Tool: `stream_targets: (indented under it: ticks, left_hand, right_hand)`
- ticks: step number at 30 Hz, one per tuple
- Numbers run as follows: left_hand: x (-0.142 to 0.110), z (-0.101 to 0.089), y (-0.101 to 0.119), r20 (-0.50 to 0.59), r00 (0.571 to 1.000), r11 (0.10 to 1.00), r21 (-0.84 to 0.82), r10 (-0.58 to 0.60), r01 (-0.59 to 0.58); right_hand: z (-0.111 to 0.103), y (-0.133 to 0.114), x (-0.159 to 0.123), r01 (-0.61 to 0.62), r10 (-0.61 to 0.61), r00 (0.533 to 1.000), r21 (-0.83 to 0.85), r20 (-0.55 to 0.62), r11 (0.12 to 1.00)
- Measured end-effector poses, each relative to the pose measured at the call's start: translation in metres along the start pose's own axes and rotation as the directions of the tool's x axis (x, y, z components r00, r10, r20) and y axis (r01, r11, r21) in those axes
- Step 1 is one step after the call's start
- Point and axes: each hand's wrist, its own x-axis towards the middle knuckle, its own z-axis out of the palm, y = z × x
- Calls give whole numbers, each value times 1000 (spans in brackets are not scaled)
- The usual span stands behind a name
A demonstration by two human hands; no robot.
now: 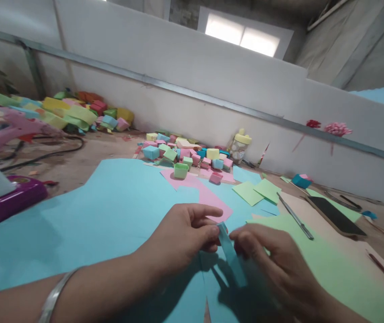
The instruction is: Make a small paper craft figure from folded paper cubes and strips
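Both hands are meeting low in the middle of the view, over the blue paper sheet (104, 211) that is covering much of the desk (77, 166). Between them a narrow blue paper strip (231, 253) is standing on edge, its long axis running from the upper left, by the left hand's fingertips, down and to the right toward the person.

The left hand (181, 235) is curling closed, thumb and forefinger pinching the strip's far end. The right hand (272, 260) is lying just right of the strip, fingers bent and resting against its side near the top; whether it is actually gripping or only steadying cannot be told, since the fingertips are blurred. Both hands are about equally close, the left at the far end, the right along the flank.

Beyond them a pink sheet (208, 197) and green sheet (329, 269) are overlapping the blue one, a thin metal tool (294, 217) is lying to the right, and a heap of small folded paper boxes (185, 154) is sitting near the wall.
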Motion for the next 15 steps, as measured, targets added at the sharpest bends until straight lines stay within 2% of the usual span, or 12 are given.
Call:
stream_targets:
  ticks: [1,2,3,4,6,8,9,11,13,15]
  left_hand:
    - [0,0,0,-7,1000,1000,-4,-14,14]
    - [0,1,0,-5,1000,1000,-12,-24,24]
    - [-1,1,1,6,999,999,-18,-39,39]
    - [-1,1,1,17,998,998,-20,-56,57]
    - [-1,1,1,36,995,995,-14,-94,95]
    - [-1,0,1,38,991,992,-8,-125,125]
    - [-1,0,1,41,991,991,-7,-130,131]
    - [-1,1,1,43,992,993,-20,-119,120]
    - [-1,3,1,46,994,995,-30,-96,98]
    - [-2,5,0,50,995,996,-12,-83,84]
  right_hand:
    - [-3,2,1,116,-125,987,-93,-97,989]
    - [-6,4,2,221,-255,954,-203,-160,954]
    - [-9,6,2,308,-369,914,-306,-169,901]
    - [-10,6,2,382,-459,879,-385,-128,840]
    - [-12,6,3,504,-560,828,-447,6,740]
    - [-10,5,3,567,-600,797,-424,67,706]
    - [-9,5,3,572,-605,794,-402,54,715]
    - [-5,5,3,541,-577,817,-345,-3,767]
    - [-2,5,4,480,-509,859,-258,-56,838]
    - [-1,5,4,409,-419,906,-128,-56,903]
